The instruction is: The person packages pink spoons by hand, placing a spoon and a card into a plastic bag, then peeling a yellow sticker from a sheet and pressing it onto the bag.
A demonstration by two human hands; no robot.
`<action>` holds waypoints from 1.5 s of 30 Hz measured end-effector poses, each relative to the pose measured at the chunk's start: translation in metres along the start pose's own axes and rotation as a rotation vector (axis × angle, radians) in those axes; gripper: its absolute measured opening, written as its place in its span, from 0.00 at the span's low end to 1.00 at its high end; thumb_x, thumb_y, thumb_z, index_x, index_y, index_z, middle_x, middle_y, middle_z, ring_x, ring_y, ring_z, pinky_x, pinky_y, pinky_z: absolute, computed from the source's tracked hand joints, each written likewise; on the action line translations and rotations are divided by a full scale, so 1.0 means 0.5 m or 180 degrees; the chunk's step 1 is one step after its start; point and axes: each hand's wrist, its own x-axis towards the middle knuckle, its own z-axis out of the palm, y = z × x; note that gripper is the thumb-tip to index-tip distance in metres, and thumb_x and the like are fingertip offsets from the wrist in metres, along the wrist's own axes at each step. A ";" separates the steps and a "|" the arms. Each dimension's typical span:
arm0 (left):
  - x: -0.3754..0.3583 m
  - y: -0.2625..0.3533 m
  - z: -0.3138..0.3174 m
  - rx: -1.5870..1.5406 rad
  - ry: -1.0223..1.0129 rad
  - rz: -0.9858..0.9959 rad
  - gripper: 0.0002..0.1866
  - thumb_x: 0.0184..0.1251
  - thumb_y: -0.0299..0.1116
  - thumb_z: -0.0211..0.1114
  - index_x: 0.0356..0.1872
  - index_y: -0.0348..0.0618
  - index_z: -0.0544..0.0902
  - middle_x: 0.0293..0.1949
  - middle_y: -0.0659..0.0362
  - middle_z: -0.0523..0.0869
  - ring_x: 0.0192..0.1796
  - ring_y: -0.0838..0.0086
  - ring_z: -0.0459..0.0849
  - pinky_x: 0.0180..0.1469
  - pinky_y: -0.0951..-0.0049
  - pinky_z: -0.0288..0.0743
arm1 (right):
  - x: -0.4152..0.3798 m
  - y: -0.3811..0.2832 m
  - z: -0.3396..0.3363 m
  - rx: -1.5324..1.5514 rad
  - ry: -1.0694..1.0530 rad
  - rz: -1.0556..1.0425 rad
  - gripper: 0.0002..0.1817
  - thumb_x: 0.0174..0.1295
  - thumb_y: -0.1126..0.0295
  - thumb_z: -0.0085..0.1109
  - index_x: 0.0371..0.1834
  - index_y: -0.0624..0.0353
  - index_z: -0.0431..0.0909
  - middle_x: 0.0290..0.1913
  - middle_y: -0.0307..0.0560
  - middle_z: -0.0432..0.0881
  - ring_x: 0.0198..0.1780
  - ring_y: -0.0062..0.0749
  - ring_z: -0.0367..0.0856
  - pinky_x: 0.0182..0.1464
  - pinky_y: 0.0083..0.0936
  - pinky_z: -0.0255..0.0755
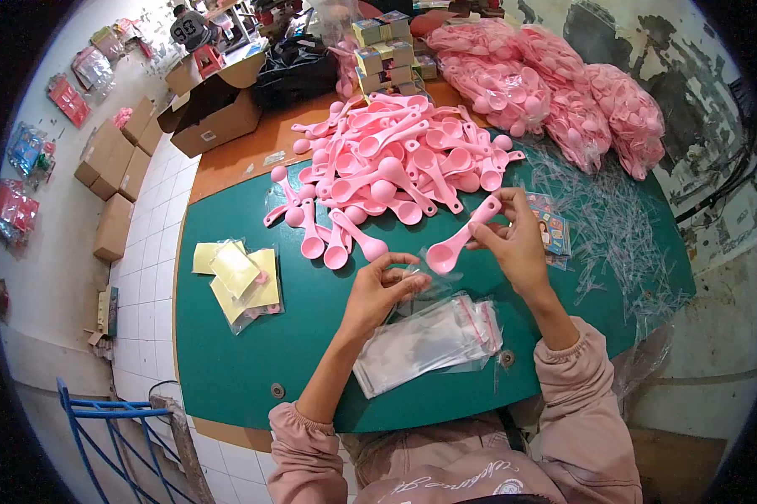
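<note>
My right hand (515, 242) grips a pink measuring spoon (450, 250) by its handle, the round bowl pointing down and to the left. In the fingers of my left hand (384, 287) is a small clear plastic bag (434, 288), close beside the spoon's bowl; its outline is hard to make out. Below both hands lies a stack of clear plastic bags (420, 344), some with a red stripe near the edge. A large heap of pink measuring spoons (395, 155) spreads over the table beyond my hands.
Filled bags with yellow cards (242, 277) lie on the green table (227, 361) at left. Printed cards (553, 228) and plastic strips (630, 244) are at right. Bulging bags of pink spoons (555, 92), card stacks (384, 55) and an open carton (214, 118) stand behind.
</note>
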 end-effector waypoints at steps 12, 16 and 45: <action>0.007 -0.007 -0.007 -0.0205 -0.0197 0.0205 0.18 0.62 0.30 0.59 0.51 0.35 0.73 0.40 0.59 0.82 0.41 0.81 0.79 0.42 0.82 0.73 | -0.016 0.002 0.018 -0.0618 -0.0731 0.0043 0.11 0.61 0.77 0.48 0.47 0.62 0.69 0.33 0.45 0.77 0.31 0.26 0.81 0.31 0.19 0.77; -0.002 0.008 0.004 -0.0295 -0.0600 0.0402 0.19 0.67 0.37 0.53 0.51 0.33 0.73 0.40 0.59 0.82 0.45 0.81 0.78 0.46 0.82 0.72 | -0.007 0.024 0.008 -0.0676 -0.0917 -0.0096 0.10 0.61 0.74 0.51 0.45 0.63 0.71 0.32 0.43 0.78 0.28 0.22 0.78 0.31 0.18 0.74; -0.002 0.005 -0.028 -0.0990 -0.0955 -0.0157 0.23 0.72 0.42 0.42 0.56 0.32 0.67 0.50 0.46 0.77 0.51 0.63 0.78 0.52 0.67 0.74 | 0.047 -0.009 -0.286 -0.3692 -0.0124 0.0131 0.17 0.43 0.69 0.62 0.39 0.61 0.76 0.31 0.50 0.77 0.34 0.44 0.76 0.40 0.31 0.69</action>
